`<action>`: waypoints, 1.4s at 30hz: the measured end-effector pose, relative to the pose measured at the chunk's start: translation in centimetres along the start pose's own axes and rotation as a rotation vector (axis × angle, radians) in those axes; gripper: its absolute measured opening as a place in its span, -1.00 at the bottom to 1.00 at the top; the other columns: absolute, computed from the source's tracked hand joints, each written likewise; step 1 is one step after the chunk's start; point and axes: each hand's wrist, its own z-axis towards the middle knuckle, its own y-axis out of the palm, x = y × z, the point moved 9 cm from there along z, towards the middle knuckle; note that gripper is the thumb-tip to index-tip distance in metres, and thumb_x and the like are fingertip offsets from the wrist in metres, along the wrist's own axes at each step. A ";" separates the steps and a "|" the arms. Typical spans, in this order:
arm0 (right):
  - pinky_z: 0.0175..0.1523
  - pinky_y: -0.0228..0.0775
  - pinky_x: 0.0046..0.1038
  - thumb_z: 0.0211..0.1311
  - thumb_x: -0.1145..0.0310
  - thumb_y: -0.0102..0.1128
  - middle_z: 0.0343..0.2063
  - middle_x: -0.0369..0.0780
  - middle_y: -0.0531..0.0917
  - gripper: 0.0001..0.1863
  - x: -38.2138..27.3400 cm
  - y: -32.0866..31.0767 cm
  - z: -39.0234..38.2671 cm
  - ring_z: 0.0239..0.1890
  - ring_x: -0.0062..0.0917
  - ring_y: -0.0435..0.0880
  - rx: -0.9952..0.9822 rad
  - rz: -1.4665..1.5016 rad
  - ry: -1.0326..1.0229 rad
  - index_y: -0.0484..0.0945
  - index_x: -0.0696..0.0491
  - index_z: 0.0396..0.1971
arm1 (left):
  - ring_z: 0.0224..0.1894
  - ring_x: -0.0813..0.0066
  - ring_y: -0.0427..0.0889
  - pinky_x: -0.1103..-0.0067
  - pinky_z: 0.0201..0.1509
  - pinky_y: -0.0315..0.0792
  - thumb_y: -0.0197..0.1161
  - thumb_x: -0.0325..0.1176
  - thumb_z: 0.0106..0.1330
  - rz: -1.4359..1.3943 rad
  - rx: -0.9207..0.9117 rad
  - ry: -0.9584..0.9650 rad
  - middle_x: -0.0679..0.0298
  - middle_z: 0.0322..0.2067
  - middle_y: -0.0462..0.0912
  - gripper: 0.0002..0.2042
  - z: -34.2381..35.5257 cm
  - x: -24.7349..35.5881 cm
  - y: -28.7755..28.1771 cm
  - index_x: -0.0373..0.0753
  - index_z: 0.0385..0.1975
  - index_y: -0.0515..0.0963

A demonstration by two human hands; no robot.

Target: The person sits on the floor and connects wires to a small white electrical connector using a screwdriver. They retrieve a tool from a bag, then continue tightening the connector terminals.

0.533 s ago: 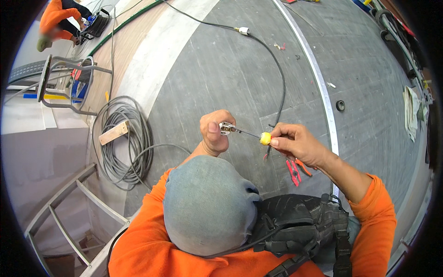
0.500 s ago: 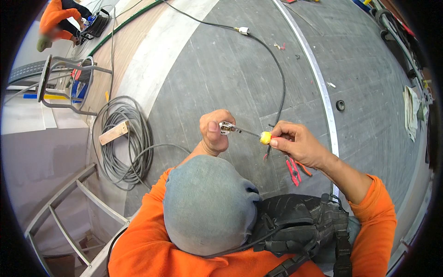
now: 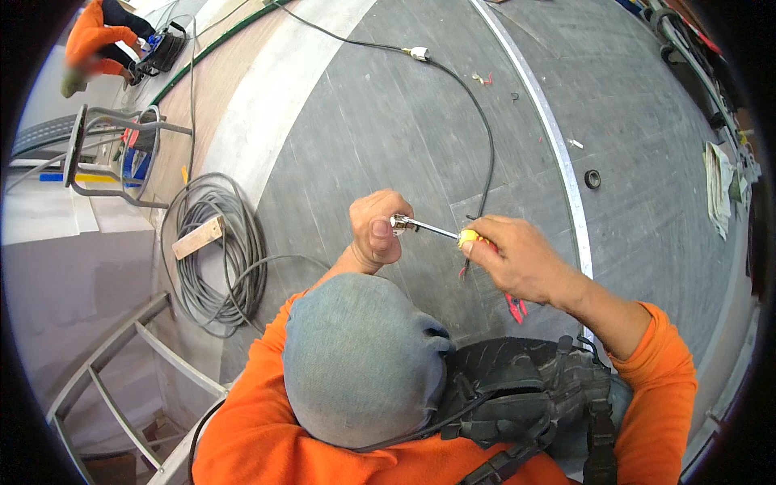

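Observation:
My left hand [image 3: 373,234] is closed on a small metal fitting [image 3: 401,224], thumb along its side. My right hand [image 3: 513,259] grips the yellow handle [image 3: 468,238] of a screwdriver, whose metal shaft [image 3: 435,229] reaches across to the fitting. Below my right hand, red pliers [image 3: 515,309] lie on the grey floor [image 3: 339,137], partly hidden by the hand. Behind the screwdriver, a black cable [image 3: 488,162] runs down the floor to a frayed reddish end [image 3: 462,272].
A grey cable coil [image 3: 255,242] with a wood offcut [image 3: 198,237] lies left, beside a metal ladder [image 3: 113,412] and a chair frame [image 3: 129,194]. A person [image 3: 97,36] bends at upper left. Right are a metal strip [image 3: 558,137], a tape roll [image 3: 592,179] and a cloth [image 3: 718,186].
My right hand has turned over the screwdriver handle, its fingers now covering more of it. The orange-handled tool beside the red pliers is now hidden behind that hand. The view has shifted slightly.

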 end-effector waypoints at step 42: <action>0.00 0.57 -0.21 0.29 0.28 0.37 -0.21 -0.08 0.70 -0.65 1.2 -1.9 1.2 -0.12 -0.16 0.74 0.147 0.099 -0.067 0.66 0.09 0.02 | -0.59 0.44 0.45 0.49 -0.49 0.26 -0.38 0.29 0.51 -0.120 -0.033 -0.352 0.20 -0.65 0.53 -0.18 -2.1 -3.0 1.9 -0.38 -0.56 0.55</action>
